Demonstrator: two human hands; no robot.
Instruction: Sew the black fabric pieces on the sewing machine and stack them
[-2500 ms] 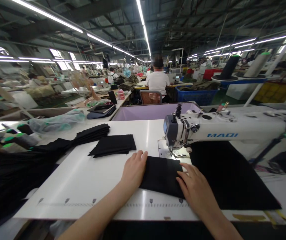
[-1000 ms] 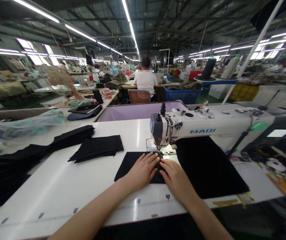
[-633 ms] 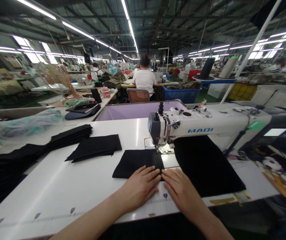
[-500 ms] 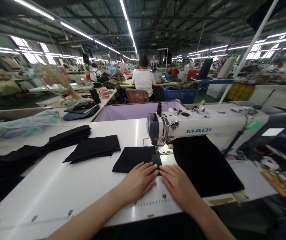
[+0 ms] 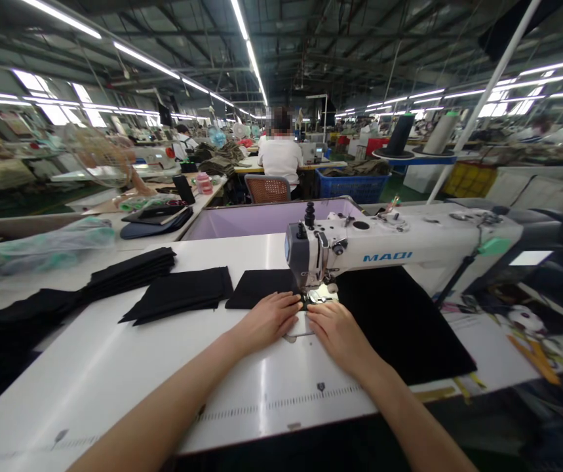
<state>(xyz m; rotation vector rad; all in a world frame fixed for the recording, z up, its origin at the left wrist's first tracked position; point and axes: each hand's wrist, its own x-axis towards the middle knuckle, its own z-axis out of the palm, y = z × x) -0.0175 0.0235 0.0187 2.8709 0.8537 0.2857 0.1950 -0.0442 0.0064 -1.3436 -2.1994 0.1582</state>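
A black piece of fabric (image 5: 257,288) lies flat on the white table at the needle end of the sewing machine (image 5: 431,239). My left hand (image 5: 267,320) rests palm down with outstretched fingers on its near right edge. Just across from it, my right hand (image 5: 339,333) lies flat beside the presser foot (image 5: 321,294), fingers extended towards the lit needle plate. Whether the right fingertips touch the fabric is hard to make out. A larger black cloth (image 5: 404,334) spreads under the machine arm, to the right of my right hand.
Left of the work lie a small stack of black pieces (image 5: 177,294) and further black piles (image 5: 131,270). A lilac-lined bin (image 5: 261,217) stands behind the table. Yellow-handled scissors (image 5: 534,354) lie at right. A person in white (image 5: 280,156) sits ahead.
The black fabric has moved away from me, further under the presser foot. Both hands have moved forward with it, and less of the fabric shows on the near side.
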